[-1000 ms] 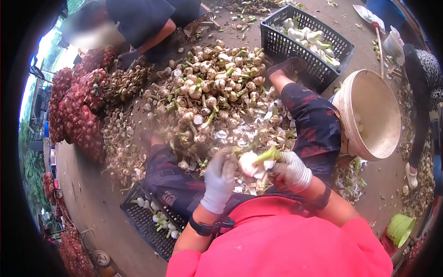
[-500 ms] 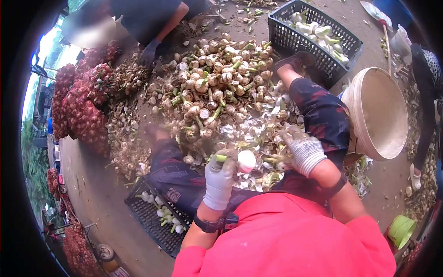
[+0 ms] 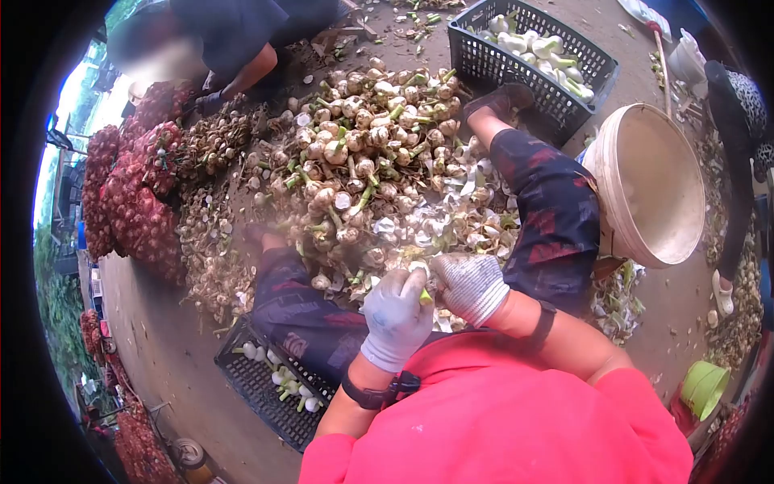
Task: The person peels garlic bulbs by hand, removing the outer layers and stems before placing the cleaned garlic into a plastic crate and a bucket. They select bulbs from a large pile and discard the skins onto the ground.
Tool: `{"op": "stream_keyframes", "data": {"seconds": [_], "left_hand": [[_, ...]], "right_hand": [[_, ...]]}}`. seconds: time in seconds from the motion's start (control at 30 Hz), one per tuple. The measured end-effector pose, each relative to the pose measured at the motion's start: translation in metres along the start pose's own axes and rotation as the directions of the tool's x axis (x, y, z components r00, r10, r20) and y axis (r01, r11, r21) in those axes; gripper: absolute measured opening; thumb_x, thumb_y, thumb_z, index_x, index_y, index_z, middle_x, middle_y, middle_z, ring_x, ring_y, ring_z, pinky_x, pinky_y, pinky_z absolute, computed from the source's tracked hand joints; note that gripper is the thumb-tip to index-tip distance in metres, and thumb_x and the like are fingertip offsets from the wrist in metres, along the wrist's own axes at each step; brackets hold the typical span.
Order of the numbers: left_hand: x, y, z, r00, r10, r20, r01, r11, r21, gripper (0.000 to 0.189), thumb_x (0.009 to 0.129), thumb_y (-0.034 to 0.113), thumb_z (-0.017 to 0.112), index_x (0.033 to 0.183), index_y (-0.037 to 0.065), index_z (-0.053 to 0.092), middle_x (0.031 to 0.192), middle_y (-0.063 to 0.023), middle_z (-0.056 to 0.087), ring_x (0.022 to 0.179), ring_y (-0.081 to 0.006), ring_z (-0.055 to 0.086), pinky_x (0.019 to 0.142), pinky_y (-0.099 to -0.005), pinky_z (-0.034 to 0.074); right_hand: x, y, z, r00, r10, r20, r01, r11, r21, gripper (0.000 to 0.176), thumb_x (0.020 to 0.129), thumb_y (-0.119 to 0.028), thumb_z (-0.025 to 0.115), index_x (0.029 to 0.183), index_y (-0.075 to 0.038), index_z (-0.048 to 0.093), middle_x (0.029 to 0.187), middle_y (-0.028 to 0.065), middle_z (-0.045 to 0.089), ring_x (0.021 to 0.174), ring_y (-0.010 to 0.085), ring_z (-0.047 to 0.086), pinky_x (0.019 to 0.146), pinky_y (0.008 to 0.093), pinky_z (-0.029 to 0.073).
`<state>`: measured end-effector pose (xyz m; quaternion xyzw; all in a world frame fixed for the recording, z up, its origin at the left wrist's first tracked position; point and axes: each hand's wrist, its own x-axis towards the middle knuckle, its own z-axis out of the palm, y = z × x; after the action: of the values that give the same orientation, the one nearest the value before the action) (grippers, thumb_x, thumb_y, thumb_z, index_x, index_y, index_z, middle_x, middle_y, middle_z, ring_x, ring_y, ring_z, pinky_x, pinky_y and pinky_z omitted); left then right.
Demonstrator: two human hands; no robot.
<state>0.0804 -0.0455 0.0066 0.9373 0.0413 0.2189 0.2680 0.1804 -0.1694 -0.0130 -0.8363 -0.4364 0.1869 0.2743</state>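
My left hand [image 3: 397, 310], in a whitish glove, is closed round a garlic bulb [image 3: 418, 267]; its short green stem shows by the thumb. Against the bulb's other side presses my right hand [image 3: 469, 287], in a striped knit glove, with curled fingers that hide much of the bulb. Both hands meet above my lap. In front of them lies a heap of unpeeled garlic [image 3: 363, 137] with cut green stems. Loose white garlic skins [image 3: 435, 222] cover the ground between my legs.
A black crate [image 3: 601, 81] of peeled garlic stands at the upper right, another crate [image 3: 242, 387] at lower left. A large white bucket [image 3: 609, 189] is by my right knee. Red net sacks [image 3: 141, 198] sit at left, near a co-worker's gloved hand [image 3: 211, 102]. A green pot [image 3: 704, 390] lies lower right.
My right hand has moved left and closed in on the bulb in my left hand, which has turned. The co-worker's hand has shifted left towards the sacks.
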Motion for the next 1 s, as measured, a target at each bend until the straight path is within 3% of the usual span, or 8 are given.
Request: {"op": "stream_keyframes", "data": {"seconds": [0.23, 0.47, 0.57, 0.6, 0.7, 0.83, 0.9, 1.0], "left_hand": [[-0.007, -0.007, -0.038, 0.875, -0.364, 0.318, 0.462, 0.436, -0.772, 0.013, 0.081, 0.002, 0.058, 0.094, 0.002, 0.059, 0.094, -0.0109, 0.055, 0.075, -0.0193, 0.056, 0.063, -0.0275, 0.047], [-0.025, -0.049, -0.027, 0.738, -0.582, 0.342, -0.122, -0.613, -0.781, 0.030, 0.083, 0.021, 0.055, 0.108, 0.005, 0.055, 0.109, -0.0114, 0.059, 0.107, -0.0302, 0.054, 0.095, -0.0476, 0.041], [-0.027, -0.050, -0.013, 0.639, -0.650, 0.411, -0.005, -0.538, -0.843, 0.029, 0.084, 0.021, 0.055, 0.110, 0.006, 0.057, 0.110, -0.0089, 0.060, 0.106, -0.0290, 0.056, 0.083, -0.0486, 0.047], [-0.022, -0.044, -0.009, 0.667, -0.603, 0.438, 0.088, -0.520, -0.850, 0.029, 0.086, 0.019, 0.054, 0.111, 0.005, 0.055, 0.112, -0.0097, 0.060, 0.107, -0.0305, 0.056, 0.085, -0.0491, 0.048], [-0.021, -0.029, 0.021, 0.722, -0.571, 0.390, 0.392, -0.127, -0.911, 0.026, 0.087, 0.016, 0.053, 0.111, 0.006, 0.054, 0.105, -0.0097, 0.060, 0.101, -0.0263, 0.058, 0.081, -0.0436, 0.050], [0.003, -0.009, 0.021, 0.682, -0.330, 0.653, 0.484, -0.466, -0.740, 0.027, 0.084, 0.009, 0.056, 0.110, 0.003, 0.056, 0.101, -0.0080, 0.059, 0.088, -0.0179, 0.059, 0.077, -0.0312, 0.050], [0.013, -0.033, 0.025, 0.518, -0.327, 0.791, 0.841, 0.028, -0.540, 0.026, 0.079, 0.017, 0.065, 0.101, 0.003, 0.061, 0.098, -0.0100, 0.060, 0.091, -0.0213, 0.059, 0.077, -0.0318, 0.049], [0.023, -0.086, 0.077, 0.722, -0.522, 0.453, 0.600, 0.799, -0.036, 0.036, 0.075, 0.022, 0.068, 0.105, 0.006, 0.058, 0.101, -0.0167, 0.056, 0.093, -0.0335, 0.057, 0.080, -0.0392, 0.047]], "right_hand": [[0.005, 0.016, -0.015, 0.996, 0.058, 0.065, -0.057, 0.998, -0.017, 0.027, 0.079, -0.034, 0.061, 0.077, -0.007, 0.061, 0.070, 0.0158, 0.062, 0.066, 0.0346, 0.062, 0.059, 0.0442, 0.047], [-0.046, 0.036, -0.096, 0.671, -0.690, 0.270, -0.021, 0.346, 0.938, 0.013, 0.076, -0.013, 0.065, 0.084, -0.003, 0.064, 0.067, 0.0105, 0.060, 0.059, 0.0215, 0.060, 0.055, 0.0329, 0.047], [-0.029, 0.014, -0.092, 0.927, 0.117, 0.357, -0.110, 0.993, -0.038, 0.047, 0.068, -0.011, 0.069, 0.113, -0.005, 0.056, 0.091, 0.0169, 0.064, 0.083, 0.0325, 0.063, 0.068, 0.0400, 0.049], [-0.027, 0.039, -0.050, 0.991, -0.078, -0.113, 0.023, 0.908, -0.417, 0.061, 0.066, -0.008, 0.067, 0.124, -0.008, 0.048, 0.116, 0.0208, 0.055, 0.105, 0.0355, 0.055, 0.079, 0.0449, 0.046], [-0.011, 0.010, -0.039, 0.962, -0.204, -0.183, 0.239, 0.952, 0.192, 0.066, 0.060, -0.005, 0.064, 0.124, -0.009, 0.048, 0.118, 0.0193, 0.052, 0.109, 0.0322, 0.052, 0.083, 0.0446, 0.045], [-0.009, 0.013, -0.080, 0.899, -0.366, -0.240, 0.390, 0.919, 0.060, 0.045, 0.059, -0.002, 0.060, 0.104, -0.004, 0.060, 0.099, 0.0130, 0.061, 0.094, 0.0327, 0.058, 0.081, 0.0417, 0.047], [-0.024, 0.037, -0.129, 0.859, -0.310, -0.407, 0.219, 0.941, -0.257, 0.035, 0.065, 0.003, 0.056, 0.100, -0.002, 0.061, 0.097, 0.0134, 0.062, 0.091, 0.0328, 0.059, 0.081, 0.0399, 0.047], [-0.059, 0.064, -0.189, 0.821, 0.111, -0.560, -0.402, 0.809, -0.429, 0.045, 0.075, -0.002, 0.057, 0.120, -0.001, 0.055, 0.121, 0.0184, 0.053, 0.109, 0.0315, 0.053, 0.093, 0.0416, 0.043]]}}
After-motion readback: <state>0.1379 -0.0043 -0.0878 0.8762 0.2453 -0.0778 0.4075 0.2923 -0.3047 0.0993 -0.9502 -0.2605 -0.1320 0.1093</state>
